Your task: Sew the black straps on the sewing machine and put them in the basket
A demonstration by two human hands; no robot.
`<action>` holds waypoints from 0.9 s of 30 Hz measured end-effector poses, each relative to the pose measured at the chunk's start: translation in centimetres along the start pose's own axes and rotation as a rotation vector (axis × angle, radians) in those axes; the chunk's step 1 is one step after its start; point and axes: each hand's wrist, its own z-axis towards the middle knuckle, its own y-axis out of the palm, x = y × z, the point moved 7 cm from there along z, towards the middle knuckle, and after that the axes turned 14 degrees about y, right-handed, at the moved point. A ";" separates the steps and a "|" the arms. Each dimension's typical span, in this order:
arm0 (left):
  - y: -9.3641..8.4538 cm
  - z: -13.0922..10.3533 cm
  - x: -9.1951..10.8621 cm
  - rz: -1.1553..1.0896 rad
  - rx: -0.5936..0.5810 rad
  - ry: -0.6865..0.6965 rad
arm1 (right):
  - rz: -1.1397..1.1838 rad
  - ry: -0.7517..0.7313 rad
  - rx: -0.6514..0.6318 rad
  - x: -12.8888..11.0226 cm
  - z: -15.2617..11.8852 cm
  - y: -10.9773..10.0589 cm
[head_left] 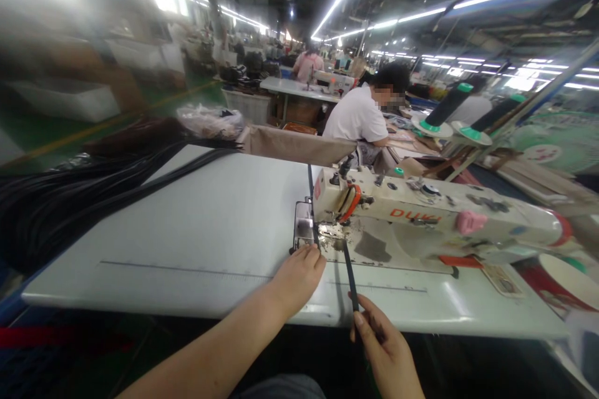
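Observation:
A narrow black strap (350,268) runs from the needle area of a white sewing machine (412,209) down toward the table's front edge. My right hand (382,346) pinches it there between thumb and fingers. Just left of the needle plate (331,232), my left hand (302,275) rests low with its fingers together on the near end of another black strap length (310,184). That length passes the left side of the machine head toward the back of the table. Whether both lengths are one strap is hidden at the machine.
Many long black straps (42,206) lie heaped over the left side of the white table (210,218). Thread cones (447,106) stand behind the machine at right. A co-worker in a white shirt (355,115) sits beyond. A ruler line (187,269) marks the tabletop.

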 end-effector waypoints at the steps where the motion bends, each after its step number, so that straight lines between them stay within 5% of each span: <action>1: 0.0 0.0 -0.1 -0.003 0.001 -0.005 | 0.003 0.000 -0.001 0.2 -0.1 0.0; 13: 0.5 -0.3 -3.6 -0.182 0.075 -0.250 | -0.018 -0.040 -0.013 0.1 -0.5 -0.2; 22: 0.9 -0.7 -4.6 -0.293 0.084 -0.310 | -0.022 -0.087 -0.019 -0.3 -0.6 0.3; 27: 1.8 -0.6 -7.5 -0.367 0.195 -0.371 | -0.063 -0.136 -0.032 -1.4 -0.7 0.7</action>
